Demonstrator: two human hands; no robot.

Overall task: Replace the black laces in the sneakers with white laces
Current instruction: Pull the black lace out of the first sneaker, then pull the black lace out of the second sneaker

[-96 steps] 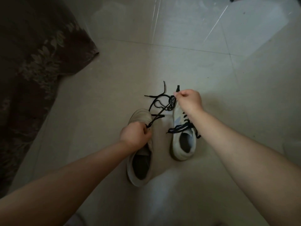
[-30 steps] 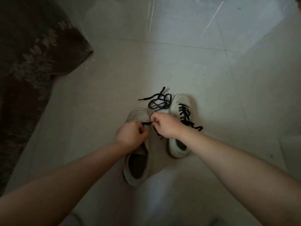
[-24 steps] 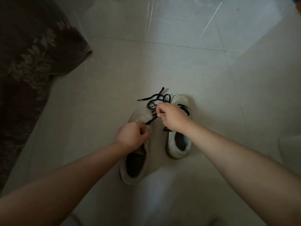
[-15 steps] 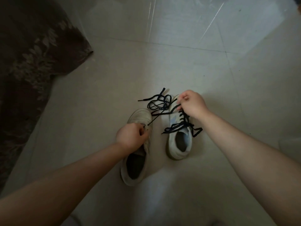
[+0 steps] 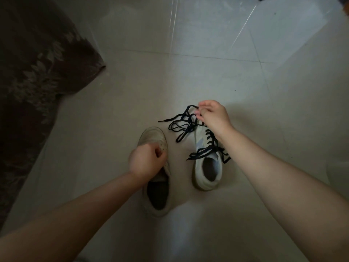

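Observation:
Two pale sneakers stand side by side on the tiled floor, toes pointing away from me. The left sneaker (image 5: 154,137) shows bare eyelets with no lace through them. My left hand (image 5: 146,159) grips its tongue and upper. The right sneaker (image 5: 206,165) still carries a black lace (image 5: 206,150) across its eyelets. A loose black lace (image 5: 180,125) lies tangled on the floor beyond the toes. My right hand (image 5: 212,116) pinches a loop of that loose lace above the right sneaker's toe. No white laces are in view.
A dark patterned rug (image 5: 32,76) covers the floor on the left. Glossy beige tiles (image 5: 207,72) stretch ahead and to the right. A pale object (image 5: 338,171) sits at the right edge.
My right hand has pulled the black lace out of the left sneaker and carried it forward past the right sneaker's toe. My left hand stayed on the left sneaker.

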